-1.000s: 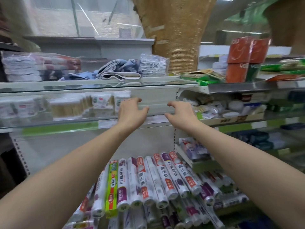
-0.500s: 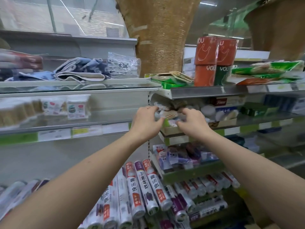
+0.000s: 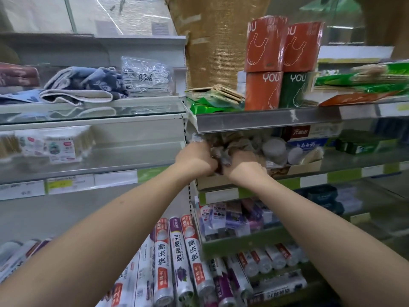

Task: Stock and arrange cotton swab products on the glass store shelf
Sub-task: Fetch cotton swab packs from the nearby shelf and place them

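Observation:
Both my hands reach into a cardboard box (image 3: 294, 168) on the middle shelf of the right bay. My left hand (image 3: 194, 159) and my right hand (image 3: 243, 162) grip a blurred bunch of small clear swab packets (image 3: 232, 144) between them. Round swab tubs (image 3: 274, 149) stand further right in the same box. On the glass shelf (image 3: 93, 160) at left sit several cotton swab boxes (image 3: 59, 145), apart from my hands.
Folded towels (image 3: 81, 85) and a bagged pack (image 3: 146, 77) lie on the top glass shelf. Orange and green bag rolls (image 3: 281, 63) stand on the metal shelf above the box. Rolls of plastic wrap (image 3: 174, 260) lean below my arms.
My hands moved right from the glass shelf's edge into the cardboard box and closed on the packets. The view swung right with them.

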Demonstrator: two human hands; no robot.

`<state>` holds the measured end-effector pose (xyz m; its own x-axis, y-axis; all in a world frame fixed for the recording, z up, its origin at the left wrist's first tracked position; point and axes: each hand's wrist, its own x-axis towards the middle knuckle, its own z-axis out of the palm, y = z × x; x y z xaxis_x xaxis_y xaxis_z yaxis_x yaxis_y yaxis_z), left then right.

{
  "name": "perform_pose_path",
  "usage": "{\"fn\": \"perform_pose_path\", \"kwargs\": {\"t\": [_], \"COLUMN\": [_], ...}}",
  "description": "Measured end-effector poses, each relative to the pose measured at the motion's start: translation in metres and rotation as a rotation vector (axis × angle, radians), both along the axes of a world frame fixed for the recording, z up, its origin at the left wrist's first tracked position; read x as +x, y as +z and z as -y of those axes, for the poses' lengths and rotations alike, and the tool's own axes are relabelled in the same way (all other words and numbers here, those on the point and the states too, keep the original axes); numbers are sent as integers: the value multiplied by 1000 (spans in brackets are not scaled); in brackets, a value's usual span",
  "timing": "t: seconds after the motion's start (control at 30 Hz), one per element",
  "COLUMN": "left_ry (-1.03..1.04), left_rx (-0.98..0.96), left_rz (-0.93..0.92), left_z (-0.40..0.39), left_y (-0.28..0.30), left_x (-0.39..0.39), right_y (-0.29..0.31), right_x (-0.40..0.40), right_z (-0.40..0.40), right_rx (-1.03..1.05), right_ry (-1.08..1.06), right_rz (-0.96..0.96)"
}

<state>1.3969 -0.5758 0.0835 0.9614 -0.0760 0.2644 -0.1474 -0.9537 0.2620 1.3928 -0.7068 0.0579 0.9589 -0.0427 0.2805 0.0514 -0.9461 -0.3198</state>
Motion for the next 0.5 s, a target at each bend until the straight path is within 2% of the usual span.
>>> {"fn": "perform_pose_path", "kwargs": {"t": [0.1,0.2,0.3,0.5], "left_ry": [10,16,13,32], "left_rx": [15,6,-51,-266], "left_rz": [-43,-22,39,183], "left_z": [2,-1,-4,-10], "left_y": [2,3,1,-2], "left_x": [5,11,13,6], "right_y": [4,5,2,7], "right_x": [8,18,23,14], "right_z": [-4,-4,0,3], "right_rx": [-44,70,307,797], "right_ry": [-10,-13,-9,-25], "right_rz": [-90,-95,-91,33]}}
